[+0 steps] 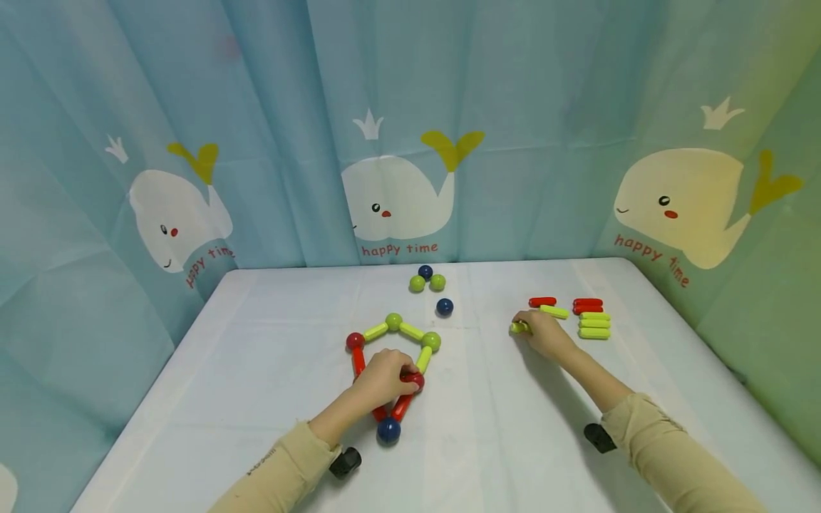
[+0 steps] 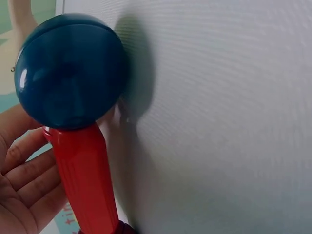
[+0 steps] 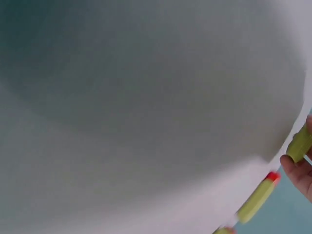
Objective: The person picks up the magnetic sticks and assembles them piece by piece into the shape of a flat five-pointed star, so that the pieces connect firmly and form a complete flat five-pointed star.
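A closed ring of rods and balls lies on the table. My left hand [image 1: 380, 381] reaches over it, its thumb and fingers pinching the red ball [image 1: 417, 382] on the ring's right side. Below that ball, red rods run down to a dark blue ball [image 1: 388, 431], which appears large beside a red rod [image 2: 84, 175] in the left wrist view. Yellow-green rods [image 1: 411, 331] and green balls [image 1: 394, 321] form the ring's far part. The left hand hides part of the ring's left side. To the right, my right hand [image 1: 545, 333] holds a loose yellow-green rod [image 3: 300, 144] between thumb and fingers.
Beyond the right hand lie loose red rods [image 1: 587, 303] and yellow-green rods [image 1: 594, 333]. Green balls [image 1: 417, 283] and dark blue balls [image 1: 445, 307] sit at the back middle of the white table [image 1: 256, 356]. A whale-print curtain [image 1: 276, 142] hangs behind.
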Available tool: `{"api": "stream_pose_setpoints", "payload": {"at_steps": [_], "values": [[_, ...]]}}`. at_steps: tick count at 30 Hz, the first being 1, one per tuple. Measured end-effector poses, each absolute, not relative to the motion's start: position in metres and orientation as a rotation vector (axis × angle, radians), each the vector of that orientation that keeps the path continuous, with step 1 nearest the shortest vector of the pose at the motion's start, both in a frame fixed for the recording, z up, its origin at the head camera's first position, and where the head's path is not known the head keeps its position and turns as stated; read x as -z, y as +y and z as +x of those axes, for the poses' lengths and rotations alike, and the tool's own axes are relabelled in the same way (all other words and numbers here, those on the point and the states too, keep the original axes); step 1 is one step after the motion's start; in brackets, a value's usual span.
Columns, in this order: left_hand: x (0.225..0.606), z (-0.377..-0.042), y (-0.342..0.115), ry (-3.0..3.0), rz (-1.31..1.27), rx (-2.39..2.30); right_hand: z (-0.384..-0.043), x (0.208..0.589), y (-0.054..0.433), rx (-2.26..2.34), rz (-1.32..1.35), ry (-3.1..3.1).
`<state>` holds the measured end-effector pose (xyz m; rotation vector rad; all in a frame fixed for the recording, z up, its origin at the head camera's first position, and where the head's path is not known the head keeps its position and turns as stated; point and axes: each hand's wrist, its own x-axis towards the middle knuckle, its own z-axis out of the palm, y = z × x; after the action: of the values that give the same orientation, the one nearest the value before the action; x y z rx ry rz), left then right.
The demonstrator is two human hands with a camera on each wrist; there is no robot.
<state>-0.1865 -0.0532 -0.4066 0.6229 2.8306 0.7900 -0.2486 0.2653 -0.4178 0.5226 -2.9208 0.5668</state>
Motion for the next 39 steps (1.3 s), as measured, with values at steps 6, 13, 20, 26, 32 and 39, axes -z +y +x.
{"api": "stream_pose_setpoints", "payload": {"at_steps": [6,13,20,26,32,39], "values": [[0.408,-0.185,-0.049,2.816,0.615,-0.811,-0.247,0.415,0.233,-0.634,0.651,-2.862],[0.408,-0.185,-0.041,2.837,0.582,-0.829,-0.246,0.41,0.198,-0.687,0.763,-2.848],[0.408,-0.186,-0.035,2.855,0.573,-0.838,-0.244,0.409,0.169,-0.681,0.832,-2.893],[0.409,-0.188,-0.031,2.848,0.557,-0.866,-0.247,0.411,0.153,-0.619,0.853,-2.932],[0.409,-0.19,-0.03,2.853,0.536,-0.846,-0.253,0.41,0.148,-0.602,0.808,-2.96],[0.411,-0.188,-0.03,2.891,0.543,-0.793,-0.263,0.409,0.163,-0.698,0.838,-2.997]]}}
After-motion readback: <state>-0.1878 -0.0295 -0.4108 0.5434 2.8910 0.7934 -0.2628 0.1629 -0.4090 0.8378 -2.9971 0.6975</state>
